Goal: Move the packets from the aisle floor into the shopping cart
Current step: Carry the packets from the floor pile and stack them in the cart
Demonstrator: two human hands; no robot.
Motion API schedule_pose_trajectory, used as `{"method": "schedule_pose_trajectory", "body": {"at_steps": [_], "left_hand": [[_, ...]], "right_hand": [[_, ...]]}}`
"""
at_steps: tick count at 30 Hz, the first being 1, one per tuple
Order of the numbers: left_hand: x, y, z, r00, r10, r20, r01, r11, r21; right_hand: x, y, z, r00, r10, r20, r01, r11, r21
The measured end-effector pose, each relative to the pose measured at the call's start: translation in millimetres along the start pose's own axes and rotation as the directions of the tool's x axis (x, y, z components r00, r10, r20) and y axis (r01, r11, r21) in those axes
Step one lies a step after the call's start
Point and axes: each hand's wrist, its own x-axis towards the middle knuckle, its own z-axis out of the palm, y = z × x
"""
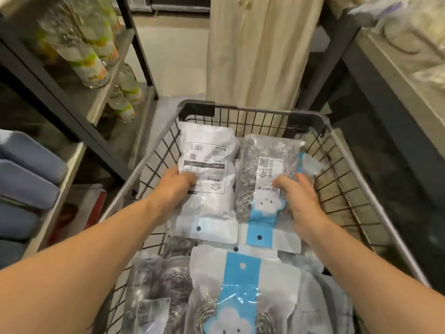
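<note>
1. Head view: left hand [174, 186] grips a white packet [207, 165], fingers closed on its edge, inside the shopping cart [356, 165].
2. Right hand [301, 203] clasps a scourer packet [262, 174] beside it in the cart.
3. More packets [240, 285] lie nearer in the cart.

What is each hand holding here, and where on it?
The left hand grips the white packet by its left edge, about mid-length. The right hand grips the steel-wool packet by its right edge. Both are over the shopping cart.
</note>
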Motion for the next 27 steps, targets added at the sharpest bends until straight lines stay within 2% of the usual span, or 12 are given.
{"method": "schedule_pose_trajectory", "body": {"at_steps": [4,7,10,12,15,17,21,27], "left_hand": [[19.7,-0.1,2.4,0.987,-0.05,-0.153,0.066,0.993,0.102],[15.0,2.0,9.4,0.958,0.035,-0.285,0.066,0.939,0.337],[8.5,-7.3,17.5,0.915,0.143,-0.378,0.034,0.905,0.425],[5.5,-16.7,21.5,0.908,0.21,-0.363,-0.01,0.876,0.482],[-7.3,-24.7,26.8,0.917,0.261,-0.302,0.003,0.753,0.658],[-10.8,-28.7,28.6,0.919,0.275,-0.281,0.005,0.705,0.709],[-8.8,-34.7,29.6,0.924,0.284,-0.254,-0.006,0.678,0.735],[-10.7,-38.4,25.4,0.936,0.264,-0.233,-0.021,0.703,0.711]], "right_hand": [[6.1,-2.1,13.7,0.998,-0.026,0.049,0.03,0.997,-0.077],[0.5,1.6,20.3,0.998,0.013,0.069,-0.006,0.995,-0.097],[-3.1,4.1,21.7,0.998,0.004,0.068,0.008,0.984,-0.178],[-4.7,2.5,24.1,0.999,-0.018,0.043,0.029,0.964,-0.263],[-7.6,6.5,28.8,0.998,-0.069,-0.011,0.06,0.922,-0.384],[-8.8,11.2,31.2,0.989,-0.13,-0.068,0.084,0.88,-0.468],[-11.1,14.2,28.2,0.984,-0.141,-0.106,0.076,0.883,-0.463],[-19.7,11.7,19.7,0.985,-0.147,-0.085,0.09,0.877,-0.471]]}}
